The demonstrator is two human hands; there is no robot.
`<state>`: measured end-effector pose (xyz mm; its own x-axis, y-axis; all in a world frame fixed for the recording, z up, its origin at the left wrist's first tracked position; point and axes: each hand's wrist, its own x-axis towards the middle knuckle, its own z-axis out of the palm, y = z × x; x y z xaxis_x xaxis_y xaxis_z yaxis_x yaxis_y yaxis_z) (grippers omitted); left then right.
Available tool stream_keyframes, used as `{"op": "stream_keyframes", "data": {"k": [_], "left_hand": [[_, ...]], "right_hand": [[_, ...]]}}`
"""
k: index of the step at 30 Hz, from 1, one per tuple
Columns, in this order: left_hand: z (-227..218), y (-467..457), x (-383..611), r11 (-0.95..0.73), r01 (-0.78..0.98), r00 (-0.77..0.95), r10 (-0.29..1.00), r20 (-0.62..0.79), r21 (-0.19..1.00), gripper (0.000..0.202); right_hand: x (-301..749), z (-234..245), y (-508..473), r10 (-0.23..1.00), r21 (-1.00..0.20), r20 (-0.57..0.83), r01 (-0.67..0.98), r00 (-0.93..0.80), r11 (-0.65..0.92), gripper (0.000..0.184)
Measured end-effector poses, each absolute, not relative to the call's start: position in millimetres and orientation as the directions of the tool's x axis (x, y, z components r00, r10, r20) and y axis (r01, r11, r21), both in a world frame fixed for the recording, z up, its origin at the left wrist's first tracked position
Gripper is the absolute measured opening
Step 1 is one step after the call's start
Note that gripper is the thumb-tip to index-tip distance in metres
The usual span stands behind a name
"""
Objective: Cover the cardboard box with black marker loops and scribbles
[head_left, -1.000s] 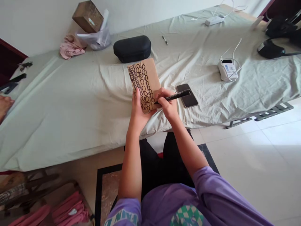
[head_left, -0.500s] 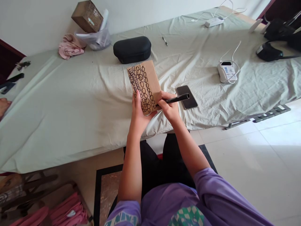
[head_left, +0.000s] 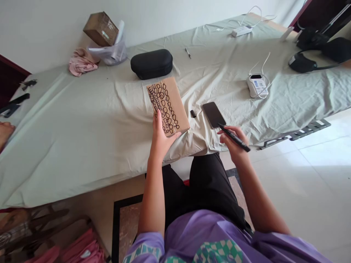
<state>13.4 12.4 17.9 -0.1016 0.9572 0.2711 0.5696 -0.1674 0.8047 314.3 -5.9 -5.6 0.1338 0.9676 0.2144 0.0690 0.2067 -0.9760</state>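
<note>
A brown kraft card lies flat on a pale grey-green bedsheet, close to the sheet's near edge. Its long axis runs away from the person, with the far end leaning left. Columns of hand-drawn black ovals run along that axis and fill its left half, while the right strip stays bare.

The left hand holds the card's near left corner, with the thumb raised along the left edge and the fingers curled against the near edge. The right hand is off the card, to the right, closed around a black marker. The marker's tip points up and left toward the near corner of a dark smartphone, which lies just beyond it.

A small black cap sits between the card and the phone. Farther back lie a black zip case and a slim pen. To the right is a white charger with a white cable; its label is too small to read. The lettering on the purple sleeve is only partly visible and cannot be read.
</note>
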Motion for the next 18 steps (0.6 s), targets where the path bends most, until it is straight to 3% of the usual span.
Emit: {"op": "stream_keyframes", "data": {"k": [3,4,8,10,14,18], "left_hand": [[18.6,11.7,12.1,-0.161,0.582,-0.093,0.961,0.262,0.797,0.124],[18.4,11.3,11.8,-0.161,0.585,-0.092,0.961,0.261,0.795,0.124],[16.2,10.1,11.6,-0.181,0.582,-0.089,0.955,0.284,0.793,0.124],[15.1,10.2,11.6,-0.193,0.579,-0.090,0.951,0.297,0.792,0.126],[14.9,10.7,12.0,-0.194,0.590,-0.089,0.949,0.302,0.783,0.126],[15.5,9.8,13.5,-0.195,0.587,-0.100,0.945,0.310,0.785,0.126]], "right_hand": [[352.8,-12.6,-35.5,0.999,-0.994,0.031,0.103,0.008,0.030,0.077],[359.1,-12.5,-43.2,1.000,-0.996,-0.014,0.087,-0.025,-0.012,0.080],[349.1,-7.1,-55.8,0.991,-0.987,-0.094,-0.125,-0.090,-0.105,0.057],[329.5,-5.2,-48.2,0.995,-0.985,-0.082,-0.148,-0.060,-0.090,0.048],[288.7,-10.3,-9.0,0.997,-0.997,0.070,-0.025,-0.011,0.070,0.040],[266.5,-24.6,35.2,0.972,-0.919,0.233,0.331,0.020,0.213,0.046]]}}
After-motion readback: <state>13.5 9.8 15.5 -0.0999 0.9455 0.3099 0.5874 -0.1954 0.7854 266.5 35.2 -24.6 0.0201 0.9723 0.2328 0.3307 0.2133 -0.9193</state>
